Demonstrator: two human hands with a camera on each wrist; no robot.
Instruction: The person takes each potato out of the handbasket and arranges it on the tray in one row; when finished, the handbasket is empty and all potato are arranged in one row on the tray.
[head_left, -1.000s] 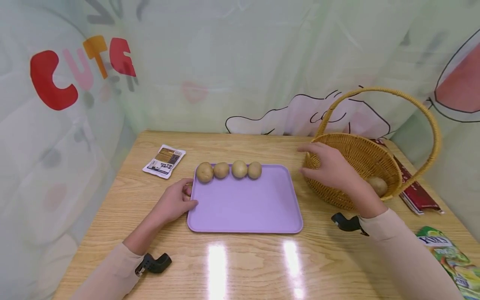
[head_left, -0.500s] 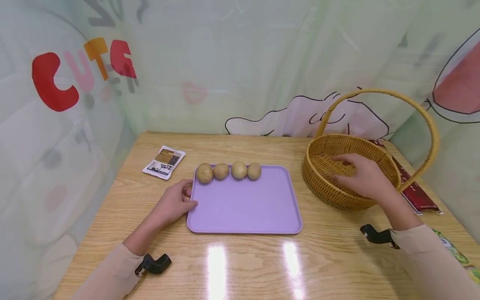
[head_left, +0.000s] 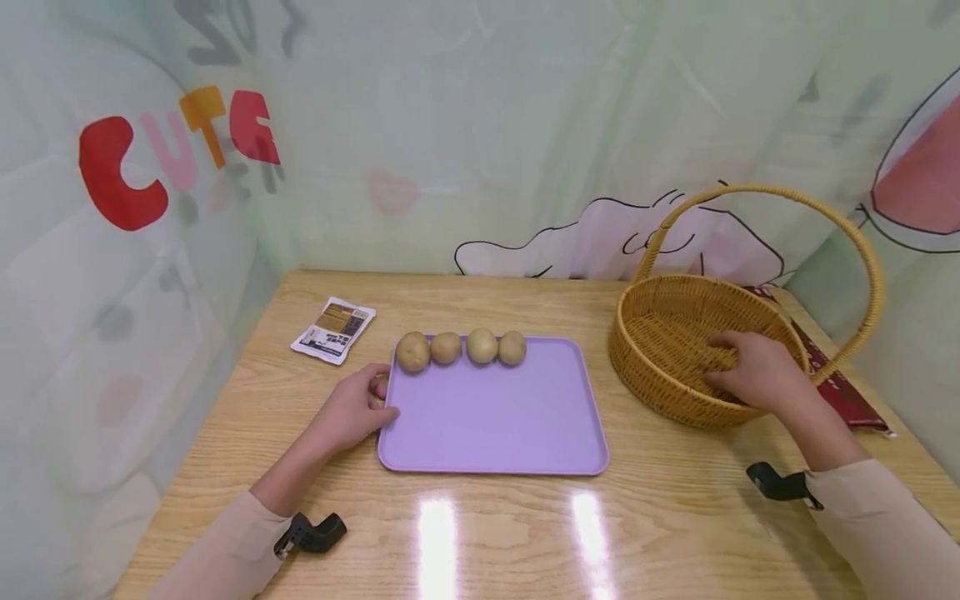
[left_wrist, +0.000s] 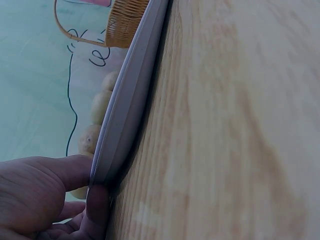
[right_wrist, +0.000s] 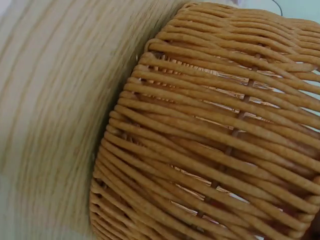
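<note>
A lilac tray [head_left: 491,408] lies on the wooden table with several potatoes [head_left: 482,346] in a row along its far edge, bunched to the left. My left hand [head_left: 351,410] pinches the tray's left rim, thumb above and fingers beneath, as the left wrist view also shows. At the right stands a wicker basket [head_left: 652,379] with a tall handle. My right hand [head_left: 761,371] reaches down inside it near the front right wall, and the hand hides whatever is under its fingers. Only the basket's woven outside [right_wrist: 210,130] fills the right wrist view.
A small printed pouch [head_left: 333,330] lies left of the tray's far corner. Behind the basket's right side is a dark red packet [head_left: 851,400]. The basket handle [head_left: 873,275] arches high over the right side. A printed curtain [head_left: 487,142] hangs behind the table [head_left: 517,533].
My right hand has moved from above the basket's left rim to the right and down into the basket. The potato visible there earlier is now out of sight. My left hand keeps its place.
</note>
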